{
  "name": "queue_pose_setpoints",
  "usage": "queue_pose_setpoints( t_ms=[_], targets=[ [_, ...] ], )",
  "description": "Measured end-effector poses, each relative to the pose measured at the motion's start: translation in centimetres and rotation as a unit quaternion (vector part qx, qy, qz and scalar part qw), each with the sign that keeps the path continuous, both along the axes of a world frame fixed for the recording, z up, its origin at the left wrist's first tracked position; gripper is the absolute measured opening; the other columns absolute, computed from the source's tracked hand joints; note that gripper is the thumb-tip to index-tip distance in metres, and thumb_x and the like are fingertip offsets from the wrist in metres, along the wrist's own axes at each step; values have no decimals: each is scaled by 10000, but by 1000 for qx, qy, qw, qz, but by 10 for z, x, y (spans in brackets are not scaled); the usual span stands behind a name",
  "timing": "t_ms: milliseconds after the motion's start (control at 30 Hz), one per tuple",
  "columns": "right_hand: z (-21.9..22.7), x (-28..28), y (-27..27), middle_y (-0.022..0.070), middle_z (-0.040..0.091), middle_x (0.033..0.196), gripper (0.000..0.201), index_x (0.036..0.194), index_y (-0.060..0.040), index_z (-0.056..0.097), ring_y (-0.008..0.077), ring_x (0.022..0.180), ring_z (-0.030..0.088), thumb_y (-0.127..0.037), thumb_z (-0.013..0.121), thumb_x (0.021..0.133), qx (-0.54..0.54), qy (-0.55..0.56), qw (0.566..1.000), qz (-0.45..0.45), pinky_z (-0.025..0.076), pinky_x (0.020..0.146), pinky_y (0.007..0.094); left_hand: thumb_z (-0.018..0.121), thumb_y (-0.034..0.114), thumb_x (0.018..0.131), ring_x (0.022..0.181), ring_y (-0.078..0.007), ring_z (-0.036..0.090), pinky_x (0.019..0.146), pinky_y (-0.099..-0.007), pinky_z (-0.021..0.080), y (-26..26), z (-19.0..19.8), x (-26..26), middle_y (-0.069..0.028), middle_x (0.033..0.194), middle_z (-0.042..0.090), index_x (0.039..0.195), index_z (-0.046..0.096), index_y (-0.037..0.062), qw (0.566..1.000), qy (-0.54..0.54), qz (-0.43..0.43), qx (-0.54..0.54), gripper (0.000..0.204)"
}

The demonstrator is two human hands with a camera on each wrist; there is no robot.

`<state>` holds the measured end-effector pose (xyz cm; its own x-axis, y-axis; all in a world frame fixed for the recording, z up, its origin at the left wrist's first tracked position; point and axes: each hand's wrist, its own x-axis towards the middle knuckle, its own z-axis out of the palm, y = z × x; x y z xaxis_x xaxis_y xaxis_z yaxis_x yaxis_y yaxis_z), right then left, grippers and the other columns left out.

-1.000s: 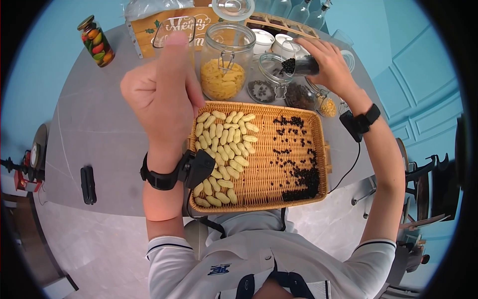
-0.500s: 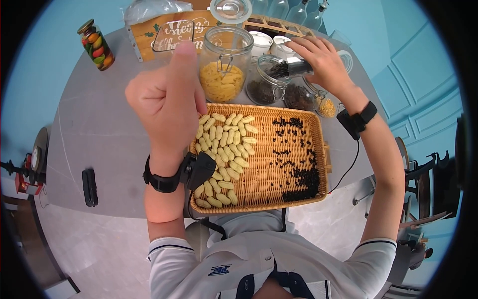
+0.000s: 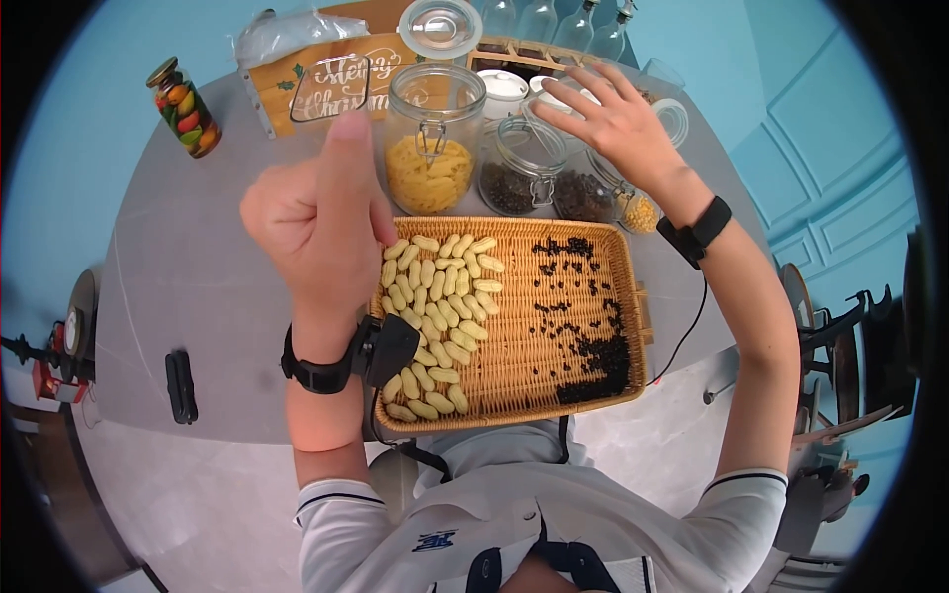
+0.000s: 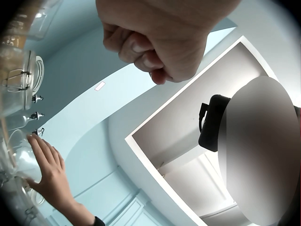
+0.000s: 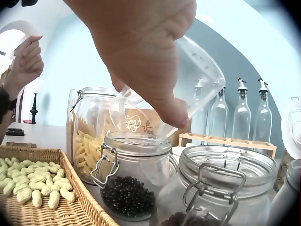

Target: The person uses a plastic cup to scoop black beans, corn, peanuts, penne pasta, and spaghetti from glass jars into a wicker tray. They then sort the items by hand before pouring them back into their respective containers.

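Note:
My left hand (image 3: 311, 227) is raised above the left edge of the wicker tray (image 3: 504, 385). Its fingers are curled into a fist with nothing in them, as the left wrist view shows. My right hand (image 3: 625, 133) grips a clear plastic cup (image 5: 200, 70), tipped over the mouth of an open clip-top jar (image 5: 136, 146). Black beans (image 5: 127, 197) lie in the bottom of that jar, and the cup looks clear of beans. On the tray, peanuts (image 3: 435, 316) cover the left side and more black beans (image 3: 593, 366) are scattered along the right.
Left of the bean jar stands a jar of penne (image 3: 430, 173); to its right is a jar of dark pieces (image 3: 581, 195). Glass bottles (image 5: 241, 113) stand in a wooden rack behind. A jar of colourful fruit (image 3: 185, 109) and a black case (image 3: 181, 385) are at the left.
The black beans in the tilted cup have run out into the jar. My right hand has lifted slightly with its fingers more spread; my left fist has hardly moved.

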<state>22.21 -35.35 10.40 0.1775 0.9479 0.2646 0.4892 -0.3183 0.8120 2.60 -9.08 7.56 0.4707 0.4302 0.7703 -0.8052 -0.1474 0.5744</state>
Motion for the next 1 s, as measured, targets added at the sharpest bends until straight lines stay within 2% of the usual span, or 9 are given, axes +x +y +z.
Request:
queue_pose_setpoints(
  t_ms=[100, 200, 233, 300, 400, 500, 700, 833, 1000],
  targets=[
    [-1, 0, -2, -21, 542, 1472, 810, 1472, -316, 467, 242, 1357, 506, 6, 723, 775, 2, -21, 1000, -4, 381, 1181, 433, 596, 150, 1046, 372, -42, 381, 409, -251, 235, -1, 0, 0, 18, 409, 469, 474, 521, 48, 1000, 9, -3, 0, 586],
    [0, -7, -9, 31, 547, 1463, 864, 1495, -263, 451, 274, 1335, 525, -62, 806, 734, 114, 104, 988, -12, 406, 1163, 458, 601, 146, 1043, 371, -44, 380, 409, -252, 234, -3, 0, 0, 17, 409, 469, 469, 509, 53, 1000, 15, 0, 1, 589],
    [0, -9, -12, 45, 547, 1463, 896, 1502, -238, 445, 275, 1328, 534, -83, 835, 711, 198, 178, 964, 12, 415, 1153, 460, 603, 146, 1042, 371, -44, 380, 410, -252, 234, -4, 1, 0, 17, 409, 470, 467, 505, 54, 1000, 17, 1, 1, 591],
    [0, -15, -18, 73, 547, 1462, 969, 1516, -188, 432, 277, 1315, 551, -125, 893, 665, 356, 318, 877, 58, 434, 1135, 466, 602, 151, 1043, 370, -46, 379, 410, -254, 234, -3, -1, 1, 16, 408, 469, 468, 504, 56, 1000, 20, 4, 10, 592],
    [18, -46, -46, 137, 544, 1451, 1012, 1518, -91, 411, 299, 1302, 564, -141, 921, 645, 454, 439, 775, -3, 444, 1119, 448, 599, 154, 1044, 370, -48, 377, 410, -258, 234, -3, -1, 1, 16, 408, 465, 469, 499, 53, 1000, 23, 6, 20, 592],
    [19, -80, -89, 153, 541, 1421, 1022, 1515, -37, 388, 301, 1324, 539, -124, 918, 646, 552, 515, 655, 20, 422, 1129, 434, 597, 157, 1045, 371, -48, 377, 410, -263, 233, -5, -2, 2, 16, 408, 460, 471, 495, 50, 999, 30, 0, 26, 592],
    [-37, -137, -186, 148, 531, 1392, 997, 1494, -26, 379, 301, 1339, 511, -126, 918, 661, 641, 503, 579, -33, 424, 1112, 458, 592, 163, 1048, 376, -48, 388, 412, -259, 251, -13, -5, 6, 15, 415, 467, 475, 494, 45, 995, 64, -19, 75, 593],
    [-95, -142, -236, 137, 527, 1400, 993, 1490, -59, 390, 294, 1321, 518, -120, 930, 659, 646, 456, 605, -94, 452, 1037, 425, 579, 165, 1055, 376, -53, 393, 414, -256, 267, -22, -7, 6, 15, 420, 472, 475, 494, 40, 987, 98, -51, 113, 599],
    [-129, -142, -249, 139, 533, 1400, 1007, 1492, -51, 387, 292, 1300, 529, -164, 944, 660, 696, 437, 563, -86, 468, 1009, 428, 562, 158, 1059, 381, -55, 400, 415, -259, 268, -31, -12, 5, 15, 418, 469, 478, 504, 32, 978, 142, -61, 143, 598]
  ],
)
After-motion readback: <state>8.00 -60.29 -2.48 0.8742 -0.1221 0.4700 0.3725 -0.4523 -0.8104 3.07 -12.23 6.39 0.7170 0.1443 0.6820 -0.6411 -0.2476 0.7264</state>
